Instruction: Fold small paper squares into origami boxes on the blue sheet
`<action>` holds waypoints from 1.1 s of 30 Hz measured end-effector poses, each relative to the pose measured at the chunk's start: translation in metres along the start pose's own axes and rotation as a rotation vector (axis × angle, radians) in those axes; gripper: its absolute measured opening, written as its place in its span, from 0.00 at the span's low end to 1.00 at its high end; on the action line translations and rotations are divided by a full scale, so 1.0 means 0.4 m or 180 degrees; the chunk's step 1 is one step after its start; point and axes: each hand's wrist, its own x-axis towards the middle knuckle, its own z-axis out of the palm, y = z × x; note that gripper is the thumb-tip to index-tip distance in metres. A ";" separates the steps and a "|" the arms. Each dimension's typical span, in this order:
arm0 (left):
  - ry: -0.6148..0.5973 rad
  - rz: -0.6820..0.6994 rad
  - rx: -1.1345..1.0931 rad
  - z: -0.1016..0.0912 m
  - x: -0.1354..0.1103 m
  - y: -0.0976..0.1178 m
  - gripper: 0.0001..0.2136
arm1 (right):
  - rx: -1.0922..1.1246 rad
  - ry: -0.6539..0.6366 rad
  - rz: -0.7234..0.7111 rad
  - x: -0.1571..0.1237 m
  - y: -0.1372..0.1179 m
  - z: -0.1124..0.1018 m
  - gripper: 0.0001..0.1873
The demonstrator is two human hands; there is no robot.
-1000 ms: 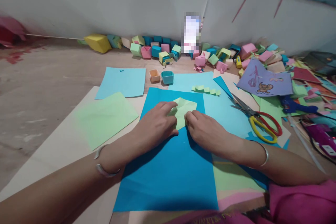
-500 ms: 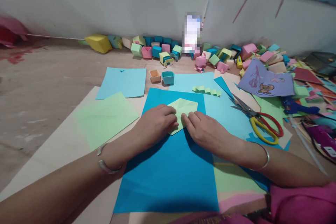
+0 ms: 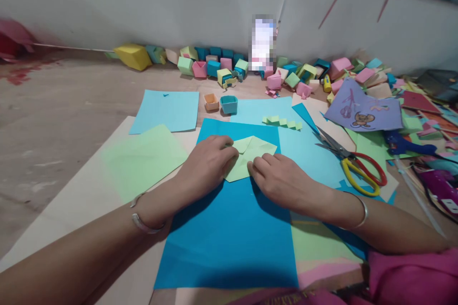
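A folded light green paper [image 3: 241, 164] lies on a dark blue sheet [image 3: 232, 238], with creases and a pointed flap near its top. My left hand [image 3: 213, 159] grips its left edge, thumb and fingers closed around the paper. On the lower right side, my right hand [image 3: 277, 176] has its fingers curled and pinched on the paper's edge; the fingertips are partly hidden. A flat light green square [image 3: 146, 162] rests left of my left hand. Two small paper boxes stand beyond the hands, one orange [image 3: 211, 102] and one teal [image 3: 229, 104].
Scissors [image 3: 348, 157] with red and yellow handles lie at right, blades partly open. Beside them are a blue glue gun [image 3: 408, 145] and a purple drawn-on paper [image 3: 365, 107]. Several coloured paper boxes [image 3: 213, 68] line the wall around a blurred bright screen [image 3: 263, 43]. A light blue sheet [image 3: 166, 112] lies back left.
My left hand has moved slightly left and away from my right hand. The folded green paper has turned a little and shows more of its flap between the hands.
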 end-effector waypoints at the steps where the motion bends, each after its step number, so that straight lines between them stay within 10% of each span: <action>1: -0.0009 0.0005 -0.0006 0.000 0.000 -0.001 0.13 | 0.0023 0.0018 -0.0010 0.002 0.000 0.000 0.10; 33: 0.0140 0.0257 -0.0063 -0.002 0.008 -0.001 0.09 | -0.0468 0.0242 0.0144 0.010 0.004 0.017 0.13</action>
